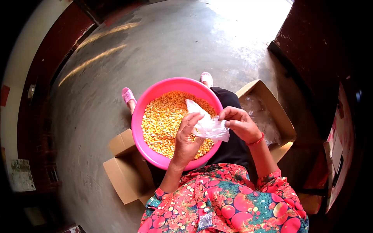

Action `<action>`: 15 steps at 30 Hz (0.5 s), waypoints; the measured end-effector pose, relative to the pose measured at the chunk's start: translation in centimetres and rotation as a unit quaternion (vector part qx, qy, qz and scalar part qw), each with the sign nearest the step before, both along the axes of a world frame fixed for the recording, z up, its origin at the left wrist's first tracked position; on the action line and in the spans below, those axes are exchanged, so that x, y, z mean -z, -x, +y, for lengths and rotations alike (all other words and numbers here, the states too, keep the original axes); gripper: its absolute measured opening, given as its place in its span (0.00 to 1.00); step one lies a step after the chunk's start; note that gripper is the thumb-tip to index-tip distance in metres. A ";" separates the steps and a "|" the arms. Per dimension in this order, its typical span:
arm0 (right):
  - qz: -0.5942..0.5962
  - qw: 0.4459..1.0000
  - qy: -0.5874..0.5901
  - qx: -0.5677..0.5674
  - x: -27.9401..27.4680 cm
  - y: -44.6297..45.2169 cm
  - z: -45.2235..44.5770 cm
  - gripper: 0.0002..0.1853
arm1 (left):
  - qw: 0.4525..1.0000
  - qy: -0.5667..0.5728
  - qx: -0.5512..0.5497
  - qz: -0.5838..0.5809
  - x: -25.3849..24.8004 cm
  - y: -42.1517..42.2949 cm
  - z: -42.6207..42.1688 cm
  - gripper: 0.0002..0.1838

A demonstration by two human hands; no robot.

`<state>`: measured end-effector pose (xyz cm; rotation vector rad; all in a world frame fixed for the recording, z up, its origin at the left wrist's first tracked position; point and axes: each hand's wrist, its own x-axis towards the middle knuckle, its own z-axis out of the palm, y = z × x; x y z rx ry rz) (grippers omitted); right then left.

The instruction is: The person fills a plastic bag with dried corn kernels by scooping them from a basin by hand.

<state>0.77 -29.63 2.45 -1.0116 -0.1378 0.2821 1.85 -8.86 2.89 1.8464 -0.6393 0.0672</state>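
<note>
Between my two hands, over the right side of a pink basin (136,130), is a thin clear plastic bag (211,130). My left hand (186,139) is closed on the bag's left side, thumb and fingers around it. With thumb and forefinger, my right hand (240,125) pinches the bag's upper right edge. Yellow corn kernels (165,120) fill much of the basin below. The bag looks crumpled; whether anything is inside it, I cannot tell.
To the right stands an open cardboard box (285,130) holding clear plastic bags (261,116). Another open cardboard box (123,176) sits at the lower left of the basin. My feet in pink slippers (128,94) rest beyond the basin on the grey concrete floor (167,46).
</note>
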 end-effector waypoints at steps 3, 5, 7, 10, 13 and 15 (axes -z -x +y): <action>-0.006 0.999 -0.040 -0.027 -0.2 -1.3 4.0 0.31 | 0.932 0.260 -0.108 0.230 2.5 0.5 1.9 0.11; -0.041 0.995 0.045 -0.074 0.0 -1.0 6.0 0.40 | 0.925 0.280 -0.147 0.211 2.6 0.3 3.2 0.09; -0.082 0.986 0.137 -0.041 1.7 0.3 8.5 0.36 | 0.906 0.324 -0.178 0.207 2.9 0.4 4.4 0.09; 0.000 0.984 0.143 -0.107 4.8 0.0 9.8 0.15 | 0.888 0.333 -0.249 0.197 4.4 0.1 5.8 0.08; 0.048 0.987 0.151 0.029 5.0 -0.5 9.1 0.10 | 0.816 0.417 -0.290 0.276 4.6 -0.5 8.5 0.12; 0.080 0.986 0.130 0.071 5.3 -0.9 7.2 0.09 | 0.799 0.435 -0.299 0.288 4.6 -0.8 10.8 0.13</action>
